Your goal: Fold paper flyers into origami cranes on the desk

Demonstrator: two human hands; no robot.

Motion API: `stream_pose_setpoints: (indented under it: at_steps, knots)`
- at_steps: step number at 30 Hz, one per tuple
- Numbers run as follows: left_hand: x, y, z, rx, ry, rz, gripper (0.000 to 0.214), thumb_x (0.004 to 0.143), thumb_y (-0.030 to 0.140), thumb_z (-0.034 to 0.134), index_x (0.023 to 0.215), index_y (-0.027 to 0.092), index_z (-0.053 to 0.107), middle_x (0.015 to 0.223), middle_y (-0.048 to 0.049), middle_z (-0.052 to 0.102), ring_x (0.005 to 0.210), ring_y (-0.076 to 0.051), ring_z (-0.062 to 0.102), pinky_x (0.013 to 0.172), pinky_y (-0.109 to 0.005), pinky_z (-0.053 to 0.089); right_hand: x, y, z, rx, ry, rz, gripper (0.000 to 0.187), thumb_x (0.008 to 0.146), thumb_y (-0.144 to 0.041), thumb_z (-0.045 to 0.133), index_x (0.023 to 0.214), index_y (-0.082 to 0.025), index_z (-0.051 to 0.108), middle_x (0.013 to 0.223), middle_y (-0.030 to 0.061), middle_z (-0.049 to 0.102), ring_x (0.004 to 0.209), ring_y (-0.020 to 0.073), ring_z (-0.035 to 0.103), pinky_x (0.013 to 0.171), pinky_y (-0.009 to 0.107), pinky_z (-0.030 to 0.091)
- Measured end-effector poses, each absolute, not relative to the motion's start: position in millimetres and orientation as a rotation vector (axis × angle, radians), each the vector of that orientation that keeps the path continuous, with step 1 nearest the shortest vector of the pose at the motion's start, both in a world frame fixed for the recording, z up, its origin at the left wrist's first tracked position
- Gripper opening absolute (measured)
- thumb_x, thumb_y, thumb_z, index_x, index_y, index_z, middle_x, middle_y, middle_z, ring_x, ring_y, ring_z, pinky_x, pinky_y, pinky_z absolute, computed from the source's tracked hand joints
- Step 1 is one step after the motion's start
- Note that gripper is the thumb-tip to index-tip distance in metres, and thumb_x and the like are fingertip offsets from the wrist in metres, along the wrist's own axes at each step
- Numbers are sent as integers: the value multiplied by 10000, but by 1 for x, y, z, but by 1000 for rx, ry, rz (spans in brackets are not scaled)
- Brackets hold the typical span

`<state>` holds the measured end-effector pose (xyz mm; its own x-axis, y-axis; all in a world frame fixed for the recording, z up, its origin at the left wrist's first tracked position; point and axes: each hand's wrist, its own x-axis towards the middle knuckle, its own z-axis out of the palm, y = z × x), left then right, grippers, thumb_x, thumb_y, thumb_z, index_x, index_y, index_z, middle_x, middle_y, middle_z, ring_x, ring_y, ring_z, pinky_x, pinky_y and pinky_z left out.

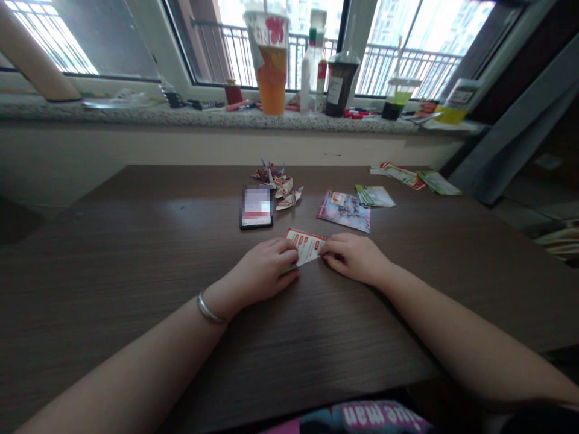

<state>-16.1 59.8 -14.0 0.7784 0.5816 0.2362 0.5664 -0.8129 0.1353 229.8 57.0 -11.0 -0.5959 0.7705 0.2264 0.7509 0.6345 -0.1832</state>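
A small folded sheet of printed paper (306,244), white with red marks, lies on the dark wooden table (136,253) between my hands. My left hand (266,269) presses on its left side with curled fingers; a silver bangle sits on that wrist. My right hand (353,256) pinches the paper's right edge with fingers closed. Just beyond the paper lies a phone (256,207), screen up.
Several folded paper cranes (279,182) sit behind the phone. Printed leaflets (344,210) and a small stack (374,195) lie to the right, more (414,176) at the far edge. The windowsill (181,116) holds an orange cup (271,66), bottles and drinks.
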Motion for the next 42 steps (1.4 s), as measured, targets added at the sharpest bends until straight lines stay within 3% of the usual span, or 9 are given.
stream_pose_setpoints:
  at_steps: [6,12,16,23,26,30,35,42]
  knots:
    - [-16,57,-8,2822,824,412,218,870,336,601,1042,206,635,1138,-84,612,1087,-247,554,963,-430,440,229,57,-9,-1268,-2604,-10,174,902,-261,520,974,-229,676,1008,51,676,962,190,596,811,300,453]
    - [-14,55,-9,2848,583,465,221,929,234,507,1087,258,658,1157,-22,658,1203,-221,514,1069,-435,348,230,59,-10,-1425,-2551,-83,205,921,-269,490,943,-225,688,1025,52,670,967,193,587,803,299,461]
    - [-13,54,-14,2875,521,429,282,916,202,508,1161,279,625,1230,7,650,1260,-221,486,1105,-460,307,229,60,-12,-1416,-2552,-110,241,923,-314,498,1030,-226,695,1029,75,661,987,221,568,824,338,477]
    - [-16,56,-15,2863,788,365,484,851,281,565,1328,209,519,1452,-93,460,1345,-253,403,1129,-456,301,231,66,-18,-1120,-2613,-50,270,908,-253,518,1110,-189,685,1151,69,672,1180,259,495,1032,428,414]
    - [-21,59,-16,2827,884,232,616,825,314,578,1413,215,425,1505,-76,386,1420,-290,261,1146,-485,260,232,67,-22,-1078,-2616,24,293,909,-238,513,1156,-196,665,1219,46,658,1257,261,458,1072,449,391]
    - [-24,61,-20,2824,916,189,607,864,359,537,1439,237,386,1514,-44,373,1449,-290,159,1155,-475,238,233,66,-23,-1079,-2638,118,358,933,-273,477,1258,-190,603,1299,51,614,1317,258,415,1081,464,388]
    - [-24,60,-18,2861,918,235,566,858,374,550,1401,248,446,1464,-49,429,1431,-300,202,1158,-472,232,234,65,-20,-1114,-2635,168,417,923,-315,499,1306,-159,548,1329,76,587,1313,268,423,1083,468,385]
    - [-20,56,-9,2910,967,292,500,865,417,551,1335,251,513,1321,-80,521,1349,-307,345,1117,-482,292,240,65,-13,-1033,-2628,188,330,906,-341,535,1181,-173,608,1236,100,617,1202,240,512,1029,423,423]
